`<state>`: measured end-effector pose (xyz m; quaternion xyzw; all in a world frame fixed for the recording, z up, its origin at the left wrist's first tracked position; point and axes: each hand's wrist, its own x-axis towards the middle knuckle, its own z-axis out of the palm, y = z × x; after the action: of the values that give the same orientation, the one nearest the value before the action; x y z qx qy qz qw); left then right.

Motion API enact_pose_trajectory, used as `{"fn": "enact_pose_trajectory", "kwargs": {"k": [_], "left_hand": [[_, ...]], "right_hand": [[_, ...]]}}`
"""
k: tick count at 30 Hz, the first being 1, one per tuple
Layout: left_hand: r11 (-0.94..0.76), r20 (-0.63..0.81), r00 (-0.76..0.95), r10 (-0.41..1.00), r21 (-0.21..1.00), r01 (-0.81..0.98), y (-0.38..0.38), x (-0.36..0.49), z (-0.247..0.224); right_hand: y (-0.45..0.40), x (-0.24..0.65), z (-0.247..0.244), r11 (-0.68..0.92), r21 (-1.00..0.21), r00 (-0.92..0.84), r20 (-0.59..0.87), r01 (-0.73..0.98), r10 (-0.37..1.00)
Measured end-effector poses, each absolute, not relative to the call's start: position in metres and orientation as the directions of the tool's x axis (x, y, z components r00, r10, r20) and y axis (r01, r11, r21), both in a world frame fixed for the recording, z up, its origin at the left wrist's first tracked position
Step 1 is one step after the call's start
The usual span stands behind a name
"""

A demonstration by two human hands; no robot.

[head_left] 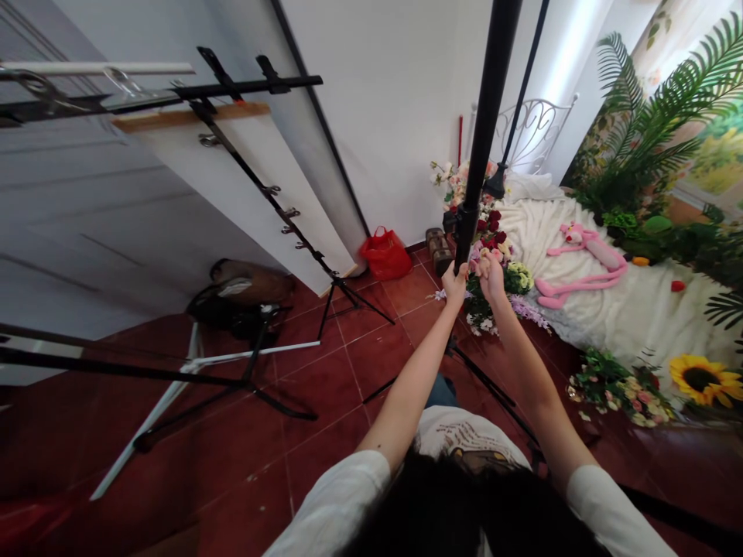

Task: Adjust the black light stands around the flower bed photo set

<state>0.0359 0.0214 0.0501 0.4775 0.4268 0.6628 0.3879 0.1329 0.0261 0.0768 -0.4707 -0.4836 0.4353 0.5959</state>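
Observation:
In front of me a black light stand (pixel 486 116) rises at a slight tilt out of the top of the view. My left hand (pixel 455 285) is wrapped round its pole, just below a collar with a knob (pixel 463 223). My right hand (pixel 491 274) is beside the pole on the right, with its fingers curled in. What those fingers hold, if anything, is too small to make out. Lower down, between my arms, spread tripod legs (pixel 481 377) show on the floor.
To the left, a backdrop stand with clips (pixel 290 214) carries white boards (pixel 232 170). White and black stand legs (pixel 255 354) cross the tiled floor (pixel 325 387). A red bag (pixel 386 254) lies by the wall. Flowers (pixel 518 277), white fabric (pixel 615 325) and a pink plush toy (pixel 597 251) are on the right.

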Motion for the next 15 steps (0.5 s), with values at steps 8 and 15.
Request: {"fn": "enact_pose_trajectory", "kwargs": {"k": [8,15], "left_hand": [[-0.314,0.277,-0.269,0.922,0.943,-0.106,0.027,0.037,0.042],[-0.328,0.302,-0.241,0.923,0.942,-0.076,0.023,0.033,0.047]], "right_hand": [[0.016,0.100,0.136,0.492,-0.853,-0.005,0.499,0.175,0.867],[0.055,0.077,0.140,0.377,-0.905,0.074,0.397,0.199,0.915]]}}
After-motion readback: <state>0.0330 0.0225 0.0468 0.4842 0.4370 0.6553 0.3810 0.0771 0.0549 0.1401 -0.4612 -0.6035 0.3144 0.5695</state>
